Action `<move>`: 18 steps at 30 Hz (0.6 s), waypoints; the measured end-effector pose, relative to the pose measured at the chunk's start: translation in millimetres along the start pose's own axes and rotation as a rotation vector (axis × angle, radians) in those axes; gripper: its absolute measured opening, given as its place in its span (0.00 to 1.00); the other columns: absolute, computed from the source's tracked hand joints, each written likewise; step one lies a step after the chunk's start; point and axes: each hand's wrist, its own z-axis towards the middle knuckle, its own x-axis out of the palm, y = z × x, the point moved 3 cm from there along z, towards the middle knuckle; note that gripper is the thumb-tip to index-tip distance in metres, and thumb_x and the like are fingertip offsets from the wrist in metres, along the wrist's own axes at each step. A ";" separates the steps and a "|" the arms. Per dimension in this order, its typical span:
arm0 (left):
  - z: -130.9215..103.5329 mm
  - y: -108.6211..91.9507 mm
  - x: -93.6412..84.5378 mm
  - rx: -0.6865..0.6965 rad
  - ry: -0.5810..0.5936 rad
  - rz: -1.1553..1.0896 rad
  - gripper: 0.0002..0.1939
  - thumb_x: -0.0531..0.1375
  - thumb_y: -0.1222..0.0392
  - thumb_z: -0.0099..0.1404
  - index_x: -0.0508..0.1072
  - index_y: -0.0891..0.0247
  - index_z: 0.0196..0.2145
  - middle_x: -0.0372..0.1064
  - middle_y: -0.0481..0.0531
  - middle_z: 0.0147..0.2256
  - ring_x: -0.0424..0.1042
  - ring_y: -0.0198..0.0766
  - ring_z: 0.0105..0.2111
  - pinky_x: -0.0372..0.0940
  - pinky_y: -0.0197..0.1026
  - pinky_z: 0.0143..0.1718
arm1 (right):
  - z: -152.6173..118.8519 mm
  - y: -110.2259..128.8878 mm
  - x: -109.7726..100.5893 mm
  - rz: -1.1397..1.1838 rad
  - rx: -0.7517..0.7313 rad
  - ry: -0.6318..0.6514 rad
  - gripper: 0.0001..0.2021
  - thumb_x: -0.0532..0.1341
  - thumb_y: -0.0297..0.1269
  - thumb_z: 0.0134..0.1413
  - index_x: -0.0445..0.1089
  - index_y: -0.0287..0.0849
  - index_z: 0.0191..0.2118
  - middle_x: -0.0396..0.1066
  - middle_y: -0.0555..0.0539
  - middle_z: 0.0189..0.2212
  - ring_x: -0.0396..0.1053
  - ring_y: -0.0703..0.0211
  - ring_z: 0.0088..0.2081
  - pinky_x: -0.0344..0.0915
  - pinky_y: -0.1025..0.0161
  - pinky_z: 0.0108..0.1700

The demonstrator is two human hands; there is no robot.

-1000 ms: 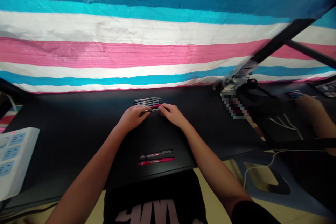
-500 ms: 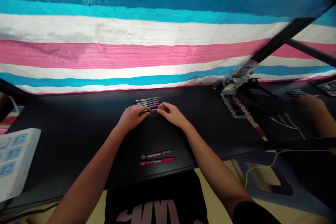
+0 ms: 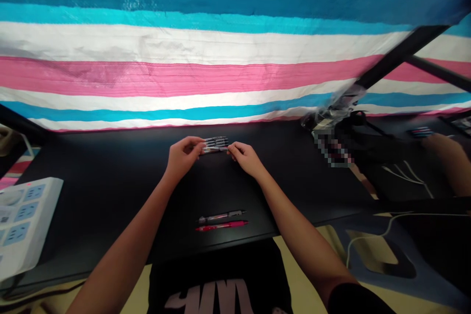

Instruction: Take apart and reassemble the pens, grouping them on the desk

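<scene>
A tight row of grey-and-clear pens point(image 3: 217, 142) lies on the black table, toward its far side. My left hand point(image 3: 184, 156) is closed around the row's left ends, thumb at the near side and fingers curled toward the far side; it hides those ends. At the right end of the nearest pen point(image 3: 216, 149), my right hand point(image 3: 243, 156) pinches with thumb and fingers. Closer to my body, a grey-black clear pen point(image 3: 222, 216) and a red pen point(image 3: 222, 226) lie side by side, apart from both hands.
A white power strip point(image 3: 35, 223) sits at the table's left. To the right are a clear plastic bag point(image 3: 344, 105), dark items and white cables point(image 3: 403, 174). Another person's hand point(image 3: 443, 152) is near several pens point(image 3: 421, 132) there. A striped sheet point(image 3: 184, 76) hangs behind.
Both hands have shifted slightly away from me, bringing the held pen against the row. My left hand now covers the row's left ends. The two near pens stay put.
</scene>
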 end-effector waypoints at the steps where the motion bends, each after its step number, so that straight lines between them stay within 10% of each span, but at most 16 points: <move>1: 1.1 0.9 -0.2 -0.074 -0.031 -0.161 0.18 0.67 0.46 0.65 0.78 0.65 0.41 0.81 0.56 0.35 0.77 0.38 0.29 0.71 0.39 0.31 | 0.0 0.4 0.4 0.019 0.000 -0.005 0.24 0.57 0.60 0.63 0.70 0.43 0.30 0.64 0.52 0.22 0.61 0.60 0.26 0.56 0.61 0.32; 8: -5.3 0.4 23.4 -0.474 0.119 -0.951 0.27 0.57 0.35 0.69 0.76 0.65 0.39 0.78 0.60 0.36 0.75 0.42 0.29 0.67 0.41 0.26 | -4.3 4.1 14.3 0.084 -0.013 0.041 0.19 0.62 0.55 0.60 0.70 0.43 0.32 0.67 0.51 0.25 0.63 0.60 0.27 0.59 0.62 0.33; 18: -9.1 -4.1 27.9 -0.519 0.010 -1.192 0.17 0.52 0.47 0.76 0.69 0.60 0.34 0.63 0.49 0.29 0.62 0.34 0.22 0.60 0.37 0.24 | -2.5 -4.9 22.3 0.077 -0.036 0.034 0.13 0.62 0.48 0.60 0.73 0.42 0.38 0.68 0.51 0.27 0.64 0.60 0.29 0.62 0.62 0.35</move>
